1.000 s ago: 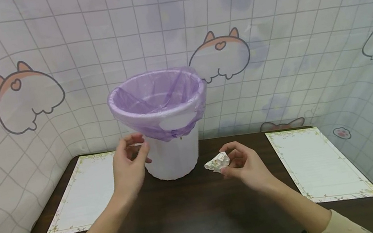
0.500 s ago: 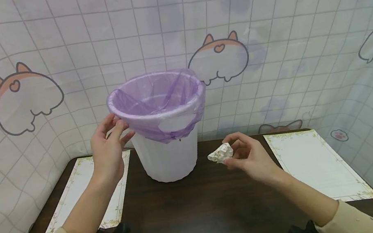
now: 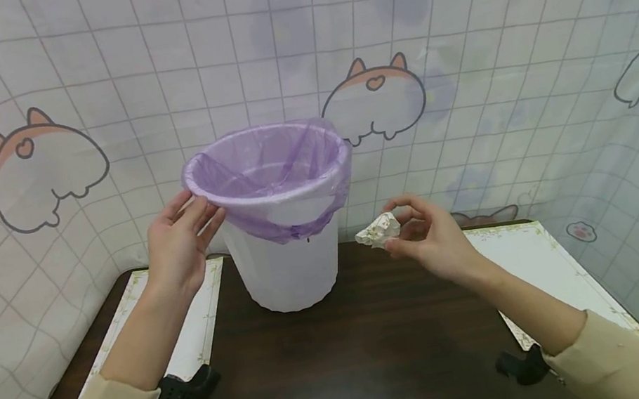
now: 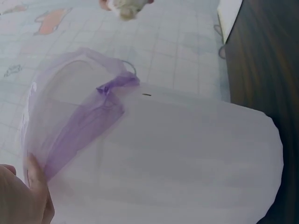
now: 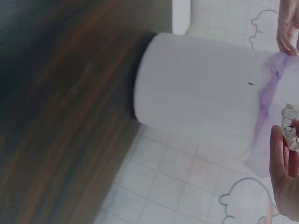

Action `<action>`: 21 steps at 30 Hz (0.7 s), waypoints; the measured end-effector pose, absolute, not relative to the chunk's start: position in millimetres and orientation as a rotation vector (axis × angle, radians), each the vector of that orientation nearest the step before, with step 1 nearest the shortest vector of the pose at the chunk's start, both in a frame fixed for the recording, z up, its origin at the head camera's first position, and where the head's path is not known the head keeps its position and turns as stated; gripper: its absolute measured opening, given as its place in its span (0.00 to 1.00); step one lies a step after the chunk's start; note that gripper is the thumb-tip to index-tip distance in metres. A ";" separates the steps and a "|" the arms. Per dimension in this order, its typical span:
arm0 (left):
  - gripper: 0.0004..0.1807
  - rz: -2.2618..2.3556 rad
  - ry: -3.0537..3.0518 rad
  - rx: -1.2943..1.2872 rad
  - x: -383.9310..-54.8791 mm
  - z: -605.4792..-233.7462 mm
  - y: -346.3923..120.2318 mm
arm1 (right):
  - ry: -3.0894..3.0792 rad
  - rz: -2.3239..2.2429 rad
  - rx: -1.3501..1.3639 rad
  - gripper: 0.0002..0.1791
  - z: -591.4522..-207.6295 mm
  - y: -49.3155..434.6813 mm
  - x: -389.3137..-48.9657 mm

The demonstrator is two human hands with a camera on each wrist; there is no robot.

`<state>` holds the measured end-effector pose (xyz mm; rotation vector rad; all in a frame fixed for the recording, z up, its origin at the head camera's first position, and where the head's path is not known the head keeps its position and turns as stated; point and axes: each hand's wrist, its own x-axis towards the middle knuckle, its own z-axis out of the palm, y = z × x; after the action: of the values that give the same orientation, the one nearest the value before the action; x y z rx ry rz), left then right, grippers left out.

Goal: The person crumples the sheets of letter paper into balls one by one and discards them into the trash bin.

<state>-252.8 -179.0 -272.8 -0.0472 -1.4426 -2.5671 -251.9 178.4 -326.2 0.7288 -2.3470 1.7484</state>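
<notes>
A white trash can [image 3: 290, 269] stands upright on the dark table, its rim covered by a purple bag [image 3: 277, 214] folded down outside. At the can's left side my left hand [image 3: 174, 246] touches the bagged rim from outside, fingers fairly straight; in the left wrist view its fingers [image 4: 36, 175] rest against the bag. To the can's right, my right hand [image 3: 438, 239] pinches a crumpled paper ball [image 3: 378, 230] between thumb and fingers, above the table and lower than the rim. The right wrist view shows the paper ball [image 5: 289, 123] at its right edge.
A sheet of bordered paper [image 3: 199, 338] lies on the left of the table [image 3: 351, 379], partly behind my left arm. Another sheet [image 3: 550, 269] lies at the right, partly covered by my right arm. A gridded cartoon backdrop [image 3: 240, 42] surrounds the table's back and sides.
My left hand has moved up and left from the can's front side to its rim. My right hand has risen slightly and shifted right, still pinching the paper ball.
</notes>
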 end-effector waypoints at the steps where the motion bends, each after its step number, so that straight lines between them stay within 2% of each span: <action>1: 0.37 -2.576 -1.432 -0.037 -253.4 -271.9 -179.0 | -2.342 1.739 0.728 0.26 -321.7 177.4 -253.9; 10: 0.42 -2.573 -1.388 0.059 -261.0 -268.5 -173.1 | -2.280 1.750 0.746 0.26 -279.5 162.8 -272.7; 21: 0.44 -2.568 -1.375 0.078 -263.1 -268.9 -170.6 | -2.197 1.716 0.823 0.27 -247.6 134.4 -303.9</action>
<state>-263.1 -170.6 -268.9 0.0785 -1.3750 -2.5683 -303.9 134.4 -247.6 0.8234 -2.1972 1.7161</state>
